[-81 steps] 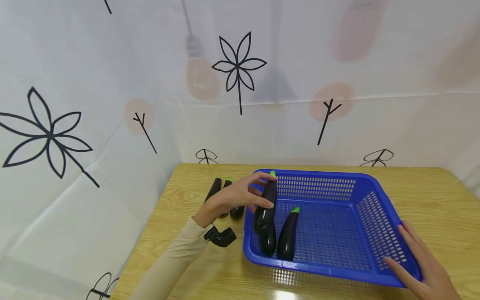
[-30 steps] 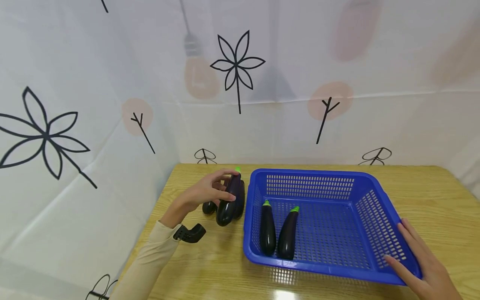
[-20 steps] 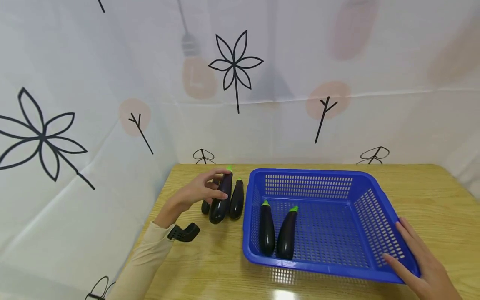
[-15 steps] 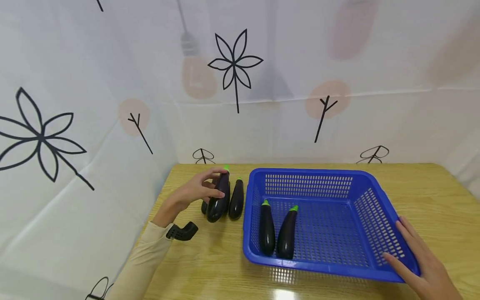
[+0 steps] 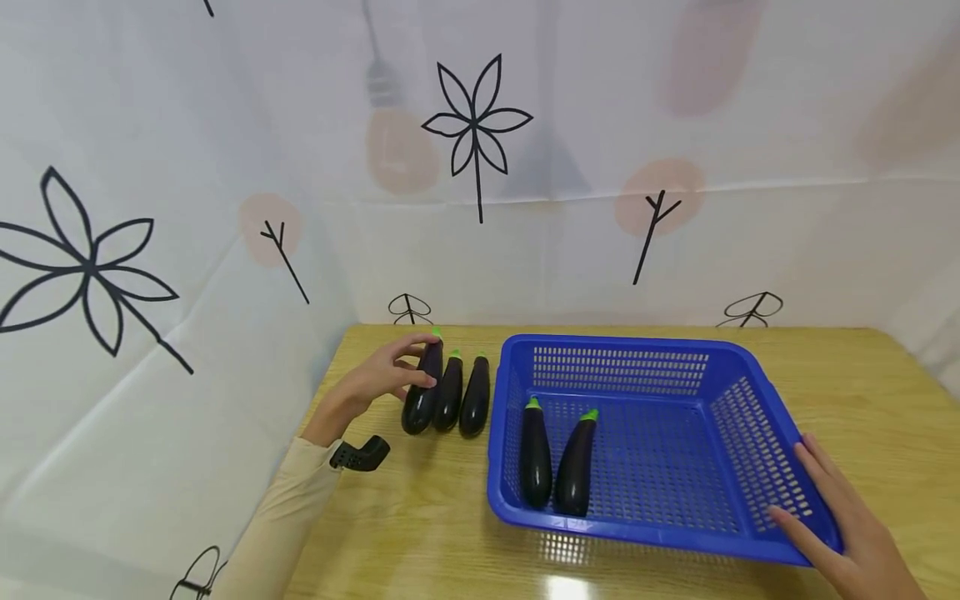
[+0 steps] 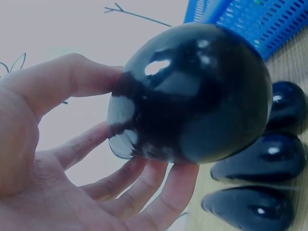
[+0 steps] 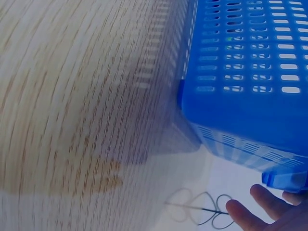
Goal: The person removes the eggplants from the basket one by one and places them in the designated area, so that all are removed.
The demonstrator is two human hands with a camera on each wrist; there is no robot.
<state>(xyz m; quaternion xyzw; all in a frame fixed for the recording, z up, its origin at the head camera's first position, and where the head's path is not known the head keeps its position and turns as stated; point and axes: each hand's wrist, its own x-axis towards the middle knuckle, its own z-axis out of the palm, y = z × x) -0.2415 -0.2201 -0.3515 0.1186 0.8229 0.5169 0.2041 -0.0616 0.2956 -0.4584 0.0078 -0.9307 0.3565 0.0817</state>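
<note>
In the head view my left hand holds a dark eggplant with a green stem, thumb on one side and fingers on the other. Its glossy round end fills the left wrist view. Just right of it on the table lie two more eggplants. The left wrist view shows one more lying eggplant, hidden in the head view. Inside the blue basket, two eggplants lie at the left. My right hand rests at the basket's right rim, fingers fairly straight.
A wooden table carries everything. Behind it and along the left hangs a white cloth printed with flowers. The basket's raised walls stand between the loose eggplants and my right hand.
Earlier my left hand was over the basket's left side, with an eggplant. It has since moved left with the eggplant, past the lying ones. The right hand and basket stay put.
</note>
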